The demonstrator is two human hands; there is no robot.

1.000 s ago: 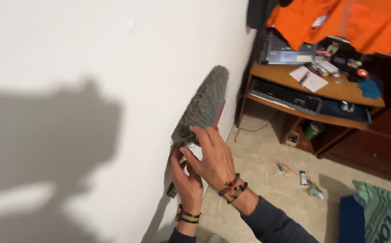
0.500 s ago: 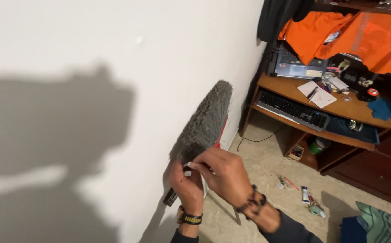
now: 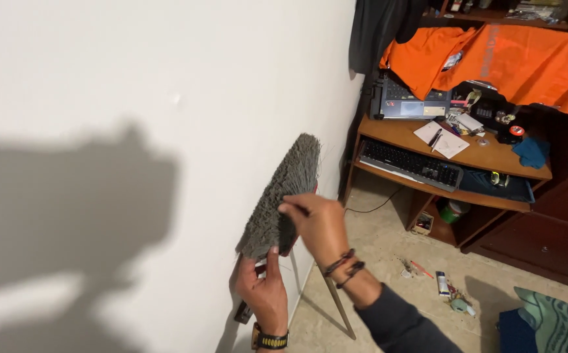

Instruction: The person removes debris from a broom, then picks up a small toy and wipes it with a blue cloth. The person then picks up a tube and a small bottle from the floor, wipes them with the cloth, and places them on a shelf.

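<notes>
Broom head (image 3: 282,196) sits centre frame in the head view, grey bristles up and tilted right, held close against the white wall (image 3: 101,98). Red base just shows at its near edge.

Left hand (image 3: 262,292) is below it, fingers clenched around the base where the handle meets the head; black and yellow wristband on that wrist. Right hand (image 3: 320,225) lies on the bristles from the right, fingertips pinched into the grey fibres; whether it grips anything loose there, cannot tell. Beaded bracelets on the right wrist, dark sleeve behind.

Thin metal pole (image 3: 336,304) slants down to the floor just right of the left hand.

Far right: wooden desk (image 3: 493,157) with a black keyboard (image 3: 411,163) on its pull-out shelf, papers and pen on top, orange cloth (image 3: 493,59) draped above. Small litter on the tiled floor (image 3: 388,248) near the desk. Green-patterned fabric (image 3: 558,320) at the near right corner.
</notes>
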